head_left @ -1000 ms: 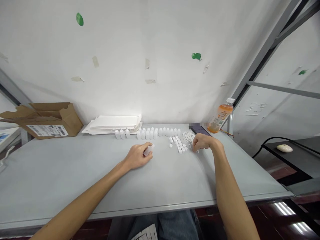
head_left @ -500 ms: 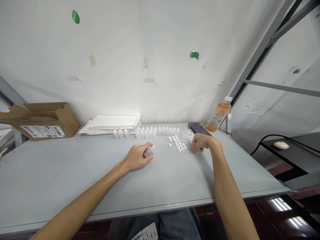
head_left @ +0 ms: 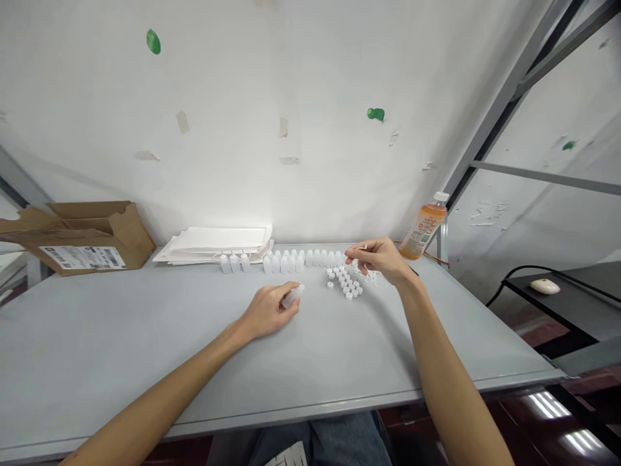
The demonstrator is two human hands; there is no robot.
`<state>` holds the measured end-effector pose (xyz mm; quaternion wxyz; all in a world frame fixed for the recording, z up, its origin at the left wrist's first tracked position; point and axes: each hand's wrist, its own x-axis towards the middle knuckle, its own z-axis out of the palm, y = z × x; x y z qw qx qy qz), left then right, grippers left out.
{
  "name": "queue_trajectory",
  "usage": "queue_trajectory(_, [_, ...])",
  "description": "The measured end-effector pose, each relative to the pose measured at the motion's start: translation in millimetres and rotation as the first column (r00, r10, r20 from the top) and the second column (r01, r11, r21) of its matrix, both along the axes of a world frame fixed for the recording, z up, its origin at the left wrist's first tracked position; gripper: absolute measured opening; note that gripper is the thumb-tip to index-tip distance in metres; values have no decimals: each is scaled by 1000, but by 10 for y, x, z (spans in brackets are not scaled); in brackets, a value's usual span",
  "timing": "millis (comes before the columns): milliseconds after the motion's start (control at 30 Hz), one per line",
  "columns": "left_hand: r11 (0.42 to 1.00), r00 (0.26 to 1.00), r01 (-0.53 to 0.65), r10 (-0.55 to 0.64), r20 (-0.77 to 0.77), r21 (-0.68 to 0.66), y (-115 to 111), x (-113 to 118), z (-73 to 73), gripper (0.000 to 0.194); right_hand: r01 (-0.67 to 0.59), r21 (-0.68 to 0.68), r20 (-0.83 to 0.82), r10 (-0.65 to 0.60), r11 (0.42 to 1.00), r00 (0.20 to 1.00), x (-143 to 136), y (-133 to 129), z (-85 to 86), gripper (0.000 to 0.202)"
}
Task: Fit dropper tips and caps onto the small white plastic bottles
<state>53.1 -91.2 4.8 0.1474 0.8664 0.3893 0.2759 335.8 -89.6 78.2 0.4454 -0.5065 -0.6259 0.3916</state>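
Observation:
My left hand [head_left: 268,310] is closed around a small translucent white plastic bottle [head_left: 292,296], tilted to the right just above the table. My right hand [head_left: 381,257] is raised over the small white parts, thumb and fingers pinched on a thin white plastic piece that is mostly hidden. Beneath and beside it lies a pile of thin white looped pieces [head_left: 373,277], partly covered by the hand. Loose white caps [head_left: 345,282] lie in a cluster to its left. Behind, small white bottles [head_left: 284,261] stand in rows, and three bottles [head_left: 235,263] with thin loops stand apart at left.
A stack of white sheets [head_left: 218,241] lies against the wall. An open cardboard box [head_left: 87,239] sits at the far left. An orange drink bottle [head_left: 424,228] stands at the back right. Beyond the table's right side, a mouse [head_left: 544,286] rests on a black surface.
My right hand has lifted from the looped pieces and moved left and back, over the caps, now with a thin white piece in its pinch. The left hand still holds its bottle.

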Motion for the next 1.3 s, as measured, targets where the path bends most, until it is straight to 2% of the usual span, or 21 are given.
queue_trajectory(67, [1000, 1000, -1, 1, -1, 1, -10, 6, -1, 36, -81, 12, -64, 81, 997, 995, -211, 10, -35, 33])
queue_trajectory(200, [1000, 1000, 11, -11, 28, -11, -16, 7, -4, 39, -210, -53, -55, 207, 976, 977, -512, 29, -175, 32])
queue_trajectory(400, [999, 997, 42, -40, 61, -24, -7, 5, -28, 37, -292, -82, -67, 287, 953, 956, -653, 21, -278, 28])
queue_trajectory(767, [997, 997, 53, -50, 67, -49, 5, 4, -26, 38, -285, -81, -83, 278, 955, 957, -695, 13, -298, 31])
queue_trajectory(1300, [999, 998, 50, -50, 46, 3, 20, -2, -66, 34, -266, -58, -125, 257, 962, 958, -746, -6, -311, 26])
